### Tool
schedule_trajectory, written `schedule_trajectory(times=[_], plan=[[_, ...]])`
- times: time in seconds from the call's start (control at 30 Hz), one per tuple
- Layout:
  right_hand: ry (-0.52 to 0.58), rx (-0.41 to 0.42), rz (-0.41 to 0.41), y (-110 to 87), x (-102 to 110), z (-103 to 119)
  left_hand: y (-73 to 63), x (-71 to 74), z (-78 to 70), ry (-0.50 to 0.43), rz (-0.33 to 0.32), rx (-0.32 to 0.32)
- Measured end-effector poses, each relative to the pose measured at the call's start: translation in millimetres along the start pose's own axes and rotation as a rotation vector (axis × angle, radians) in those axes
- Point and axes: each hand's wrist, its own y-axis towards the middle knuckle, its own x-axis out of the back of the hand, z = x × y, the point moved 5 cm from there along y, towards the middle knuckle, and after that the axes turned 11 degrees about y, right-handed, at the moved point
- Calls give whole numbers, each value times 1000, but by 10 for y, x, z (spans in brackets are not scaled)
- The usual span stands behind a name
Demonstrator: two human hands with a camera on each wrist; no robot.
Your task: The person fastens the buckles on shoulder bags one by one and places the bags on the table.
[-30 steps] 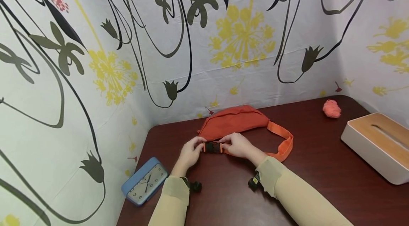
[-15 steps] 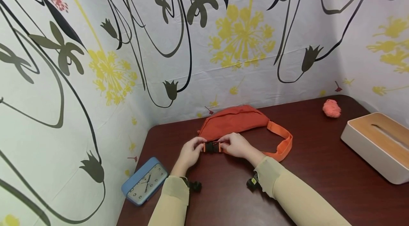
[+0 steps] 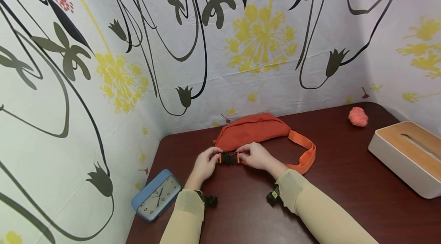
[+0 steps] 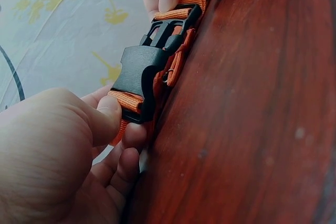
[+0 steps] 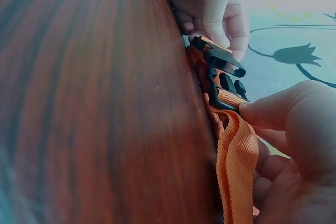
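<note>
An orange-red waist bag (image 3: 253, 132) lies at the back of the table, its orange strap (image 3: 307, 156) looping out to the right. In front of it, my left hand (image 3: 205, 164) pinches the webbing end of the black buckle socket (image 4: 137, 69) between thumb and fingers. The right hand (image 3: 257, 156) pinches the pronged buckle half (image 4: 170, 29) at its webbing bar. In the left wrist view the prongs line up at the socket's mouth, with their shafts still showing. From the right wrist view the socket (image 5: 226, 60) looks tilted against the prongs; how deep they sit cannot be told.
A blue clock (image 3: 156, 195) lies left of the left forearm. On the right stand a white tissue box (image 3: 403, 159) with a wooden top and, behind it, a pink yarn ball (image 3: 358, 117). Patterned cloth walls (image 3: 213, 75) border the table's back and sides.
Both hands stay at the buckle. Only a very slight shift of the right hand shows, left and then back right; the bag lies as before.
</note>
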Motion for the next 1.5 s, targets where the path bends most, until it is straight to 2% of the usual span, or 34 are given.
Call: schedule_trajectory(times=[0.83, 1.5], plan=[[26, 14, -22, -34, 38, 21, 19, -12, -6, 7, -3, -15], [19, 17, 18, -15, 0, 41, -4, -4, -7, 6, -17, -20]])
